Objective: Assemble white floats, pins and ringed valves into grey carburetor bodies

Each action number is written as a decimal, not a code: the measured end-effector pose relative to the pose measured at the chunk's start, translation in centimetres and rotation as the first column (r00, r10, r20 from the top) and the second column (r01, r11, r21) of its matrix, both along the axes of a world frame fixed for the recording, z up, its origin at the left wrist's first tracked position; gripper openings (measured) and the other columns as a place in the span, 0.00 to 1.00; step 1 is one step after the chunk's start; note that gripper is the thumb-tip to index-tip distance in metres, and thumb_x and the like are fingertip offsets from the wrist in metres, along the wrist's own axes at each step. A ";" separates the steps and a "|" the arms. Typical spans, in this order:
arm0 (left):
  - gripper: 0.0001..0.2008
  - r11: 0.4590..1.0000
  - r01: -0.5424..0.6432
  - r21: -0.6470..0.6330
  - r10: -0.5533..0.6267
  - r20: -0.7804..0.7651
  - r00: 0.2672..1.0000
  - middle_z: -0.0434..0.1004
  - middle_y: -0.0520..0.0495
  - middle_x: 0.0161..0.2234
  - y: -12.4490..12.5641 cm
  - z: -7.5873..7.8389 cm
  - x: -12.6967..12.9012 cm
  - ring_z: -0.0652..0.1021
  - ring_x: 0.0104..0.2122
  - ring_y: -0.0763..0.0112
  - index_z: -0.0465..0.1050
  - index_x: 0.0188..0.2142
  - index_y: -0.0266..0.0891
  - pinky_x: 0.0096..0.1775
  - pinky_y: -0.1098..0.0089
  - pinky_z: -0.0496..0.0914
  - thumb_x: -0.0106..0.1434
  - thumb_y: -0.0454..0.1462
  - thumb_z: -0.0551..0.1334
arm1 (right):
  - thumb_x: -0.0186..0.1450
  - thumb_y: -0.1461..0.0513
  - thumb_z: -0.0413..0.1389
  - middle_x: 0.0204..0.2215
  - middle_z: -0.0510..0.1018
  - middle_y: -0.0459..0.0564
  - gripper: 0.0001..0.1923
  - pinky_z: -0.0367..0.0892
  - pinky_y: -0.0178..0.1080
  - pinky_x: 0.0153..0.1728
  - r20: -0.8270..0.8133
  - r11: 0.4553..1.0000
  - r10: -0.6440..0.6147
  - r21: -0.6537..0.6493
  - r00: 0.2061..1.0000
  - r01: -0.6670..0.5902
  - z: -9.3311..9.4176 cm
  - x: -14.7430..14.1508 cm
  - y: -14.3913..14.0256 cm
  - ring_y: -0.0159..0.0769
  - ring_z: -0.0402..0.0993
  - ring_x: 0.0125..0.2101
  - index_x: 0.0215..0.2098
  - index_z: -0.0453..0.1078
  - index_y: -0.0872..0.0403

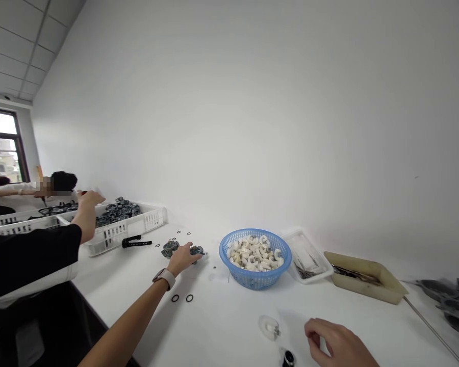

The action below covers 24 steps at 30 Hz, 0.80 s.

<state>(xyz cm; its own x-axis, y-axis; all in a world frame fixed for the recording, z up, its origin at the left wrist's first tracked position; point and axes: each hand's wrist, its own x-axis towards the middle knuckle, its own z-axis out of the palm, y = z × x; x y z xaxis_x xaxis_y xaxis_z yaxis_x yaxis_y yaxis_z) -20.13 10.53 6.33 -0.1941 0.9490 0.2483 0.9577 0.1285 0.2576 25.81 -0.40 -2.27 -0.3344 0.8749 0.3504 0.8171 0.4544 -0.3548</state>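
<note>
On the table (222, 326), a grey part (197, 250) is partly covered by the left hand (181, 259), grip indeterminable, while the right hand (337, 343), released, is held near a white part (270, 328).

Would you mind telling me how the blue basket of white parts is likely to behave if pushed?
The blue basket would probably slide rather than tip, being wide and low. Its thin-looking, perforated side may flex slightly under a hand. The white parts, heaped loosely inside, might shift with a jolt.
</note>
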 end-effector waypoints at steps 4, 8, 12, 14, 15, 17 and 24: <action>0.19 0.999 0.031 0.017 -0.031 0.038 0.999 0.75 0.42 0.55 -0.3 0.8 0.4 0.79 0.50 0.55 0.72 0.58 0.37 0.50 0.53 0.77 0.73 0.44 0.64 | 0.63 0.69 0.53 0.28 0.79 0.43 0.08 0.59 0.36 0.30 0.055 0.993 -0.036 -0.108 0.998 0.042 0.7 0.1 -0.2 0.37 0.74 0.28 0.29 0.68 0.49; 0.24 0.992 0.126 0.033 -0.128 0.078 0.989 0.77 0.39 0.54 -2.3 1.9 0.4 0.79 0.51 0.52 0.69 0.61 0.39 0.51 0.51 0.74 0.71 0.48 0.64 | 0.62 0.70 0.53 0.27 0.78 0.42 0.08 0.56 0.35 0.29 0.101 0.982 -0.079 -0.166 0.992 0.095 2.0 0.4 -0.5 0.37 0.73 0.29 0.29 0.66 0.50; 0.29 0.923 0.384 -0.005 -0.380 0.133 0.915 0.81 0.45 0.52 -7.4 2.0 2.6 0.81 0.49 0.50 0.70 0.61 0.49 0.42 0.64 0.75 0.65 0.55 0.65 | 0.63 0.71 0.52 0.27 0.77 0.42 0.09 0.53 0.35 0.28 0.091 0.982 -0.075 -0.164 0.993 0.089 2.6 0.4 -0.8 0.35 0.71 0.28 0.29 0.65 0.51; 0.29 0.803 0.591 -0.082 -0.568 0.196 0.799 0.82 0.46 0.51 -10.3 1.6 4.9 0.82 0.47 0.54 0.70 0.62 0.49 0.40 0.67 0.74 0.66 0.54 0.66 | 0.63 0.71 0.52 0.27 0.76 0.42 0.09 0.52 0.35 0.28 0.067 0.984 -0.059 -0.165 0.996 0.070 2.6 0.3 -0.9 0.35 0.70 0.27 0.29 0.65 0.51; 0.27 0.734 0.669 -0.116 -0.639 0.217 0.738 0.81 0.46 0.53 -11.5 1.5 6.3 0.80 0.49 0.55 0.69 0.64 0.51 0.44 0.67 0.74 0.68 0.53 0.65 | 0.62 0.71 0.52 0.27 0.76 0.42 0.09 0.52 0.35 0.28 0.058 0.984 -0.052 -0.169 0.997 0.061 2.6 0.2 -0.9 0.34 0.70 0.27 0.29 0.65 0.51; 0.25 0.647 0.750 -0.135 -0.718 0.222 0.659 0.79 0.48 0.56 -13.1 1.1 9.1 0.79 0.50 0.56 0.70 0.63 0.55 0.47 0.66 0.72 0.69 0.51 0.65 | 0.62 0.71 0.52 0.27 0.76 0.41 0.09 0.53 0.35 0.28 0.051 0.984 -0.044 -0.171 0.998 0.053 2.6 0.1 -1.0 0.34 0.70 0.27 0.29 0.64 0.50; 0.28 0.495 0.857 -0.146 -0.821 0.244 0.516 0.81 0.51 0.52 -12.8 1.1 15.6 0.79 0.48 0.56 0.69 0.63 0.56 0.50 0.63 0.67 0.65 0.45 0.71 | 0.63 0.71 0.52 0.27 0.76 0.40 0.10 0.53 0.35 0.29 0.063 0.988 -0.043 -0.146 0.997 0.052 2.8 0.4 -0.9 0.34 0.70 0.28 0.29 0.64 0.50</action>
<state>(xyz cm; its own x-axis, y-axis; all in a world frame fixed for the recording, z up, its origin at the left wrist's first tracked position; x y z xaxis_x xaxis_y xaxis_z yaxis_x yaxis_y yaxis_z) -4.55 -2.31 7.43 0.7127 0.6995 0.0523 0.6037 -0.6495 0.4623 26.19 -1.31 0.55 -0.3078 0.9308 0.1970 0.8579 0.3611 -0.3656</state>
